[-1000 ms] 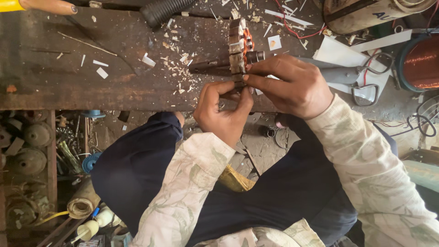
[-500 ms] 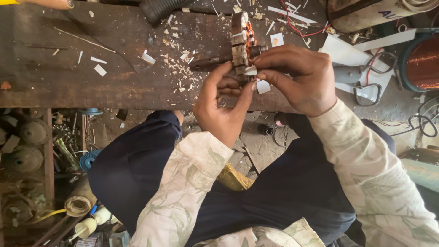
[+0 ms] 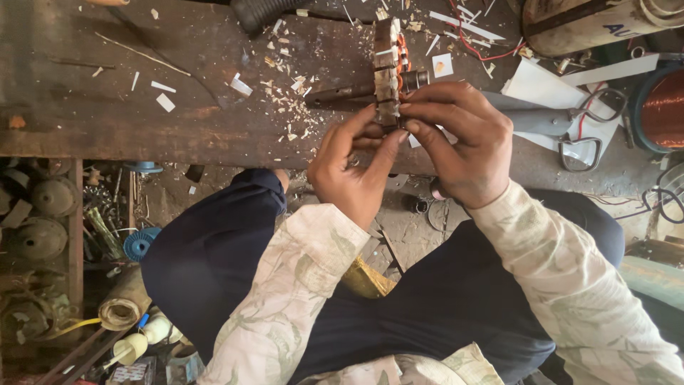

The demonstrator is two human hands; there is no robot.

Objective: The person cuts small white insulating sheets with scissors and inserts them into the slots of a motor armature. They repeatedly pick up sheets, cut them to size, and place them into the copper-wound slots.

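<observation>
Head view, looking down past the lap

Wooden workbench (image 3: 107, 107): dark, worn plank running across the top of frame, its surface carrying white paper slips and pale shavings (image 3: 285, 93), thickest just left of the hands. A black ribbed hose (image 3: 267, 11) is lying at the far edge

Legs in dark trousers (image 3: 214, 249) are filling the lower middle; pale patterned sleeves (image 3: 299, 285) are running up to both wrists

Cream cylinder (image 3: 591, 25) is lying at the top right corner. Coil of copper wire (image 3: 666, 107) is sitting at the right edge, near a white sheet (image 3: 563, 78) and a metal clip (image 3: 581, 153)

Left of the knee, below the bench: round rusty metal parts (image 3: 43, 235), a blue ribbed disc (image 3: 139, 242) and a roll of brown paper (image 3: 125, 306) are lying among clutter on the floor

Motor armature (image 3: 388, 68): laminated core with red winding ends, standing on a dark shaft (image 3: 342, 93) that is lying across the bench. It is sitting at the near edge of the bench, centre-right, directly beyond the fingertips

Right hand (image 3: 463, 150): fingers curled and pinching at the lower end of the core, thumb pressed against it

Left hand (image 3: 353, 175): fingers bent, tips closing on the same lower end from the left, touching the right hand's fingers. Whether a slip is being held between the fingertips cannot be told
</observation>
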